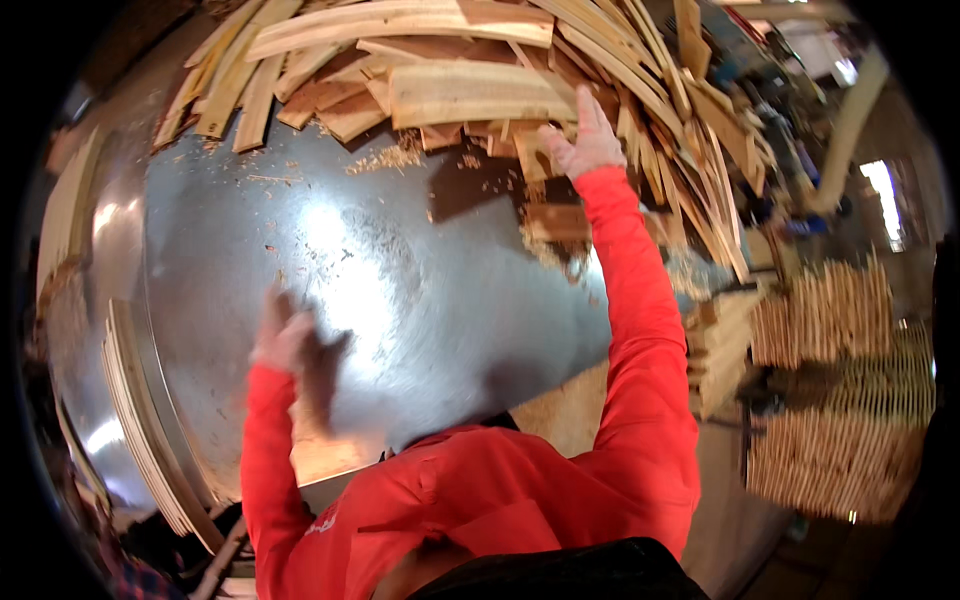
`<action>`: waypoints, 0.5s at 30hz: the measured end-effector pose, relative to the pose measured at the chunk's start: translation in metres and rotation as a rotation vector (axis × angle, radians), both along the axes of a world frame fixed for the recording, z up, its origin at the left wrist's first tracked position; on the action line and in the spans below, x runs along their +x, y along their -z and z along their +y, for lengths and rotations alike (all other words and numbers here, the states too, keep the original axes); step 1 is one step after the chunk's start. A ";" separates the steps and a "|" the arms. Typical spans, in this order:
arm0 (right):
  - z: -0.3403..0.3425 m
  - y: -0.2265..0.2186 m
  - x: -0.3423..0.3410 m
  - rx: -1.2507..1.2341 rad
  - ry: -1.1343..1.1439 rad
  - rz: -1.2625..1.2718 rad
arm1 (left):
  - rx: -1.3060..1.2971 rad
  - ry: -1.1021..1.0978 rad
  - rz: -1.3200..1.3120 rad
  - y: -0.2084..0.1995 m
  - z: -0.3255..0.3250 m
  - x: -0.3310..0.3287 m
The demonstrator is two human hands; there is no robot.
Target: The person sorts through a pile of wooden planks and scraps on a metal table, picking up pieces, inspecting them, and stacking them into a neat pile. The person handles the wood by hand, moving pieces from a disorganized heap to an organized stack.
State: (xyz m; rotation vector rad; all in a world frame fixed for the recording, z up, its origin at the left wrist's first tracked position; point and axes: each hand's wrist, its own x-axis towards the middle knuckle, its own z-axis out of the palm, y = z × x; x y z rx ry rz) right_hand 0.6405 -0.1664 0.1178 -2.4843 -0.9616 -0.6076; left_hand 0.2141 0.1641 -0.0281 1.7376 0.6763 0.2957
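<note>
Pale curved board (470, 97) on the loose pile at the far edge of the metal tabletop (450, 290), the right hand (590, 145) at its right end.
The right hand's fingers are extended and its thumb spread, not closed around the board; whether they touch it cannot be told. The left hand (280, 335), blurred above the metal, shows nothing held, and its grip cannot be judged. Pulled by one end, the board could swing or drag down the overlapping offcuts (345, 115); shavings (390, 158) could make it skid, and rough edges might splinter bare skin.
</note>
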 end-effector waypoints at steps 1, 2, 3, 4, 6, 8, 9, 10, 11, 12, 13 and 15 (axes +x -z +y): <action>0.009 -0.008 0.029 -0.161 -0.036 -0.076 | -0.158 0.183 -0.120 -0.033 -0.049 0.067; 0.028 -0.018 0.049 -0.306 -0.085 -0.156 | -0.204 0.235 -0.163 -0.034 -0.069 0.118; 0.042 -0.027 0.055 -0.468 -0.038 -0.018 | -0.426 0.206 -0.280 -0.058 -0.102 0.175; 0.057 -0.034 0.056 -0.529 -0.086 0.078 | -0.383 0.091 -0.336 -0.067 -0.120 0.229; 0.076 -0.056 0.059 -0.669 -0.168 0.225 | -0.394 -0.072 -0.541 -0.058 -0.129 0.298; 0.071 -0.064 0.040 -0.629 -0.328 0.206 | -0.258 -0.371 -0.365 -0.056 -0.142 0.330; 0.076 -0.075 0.014 -0.732 -0.375 0.246 | -0.292 -0.547 -0.252 -0.058 -0.143 0.328; 0.077 -0.072 -0.021 -0.653 -0.286 0.430 | -0.350 -0.698 -0.152 -0.063 -0.149 0.334; 0.075 -0.030 -0.024 -0.533 -0.438 0.368 | -0.587 -0.649 -0.457 -0.067 -0.167 0.317; 0.067 -0.008 -0.045 -0.295 -0.513 0.275 | -0.843 -0.606 -0.737 -0.070 -0.180 0.292; 0.052 -0.038 -0.067 -0.346 -0.612 0.454 | -0.779 -0.605 -0.557 -0.082 -0.181 0.249; 0.040 -0.039 -0.063 0.016 -0.724 0.039 | -0.618 -0.764 -0.611 -0.093 -0.173 0.197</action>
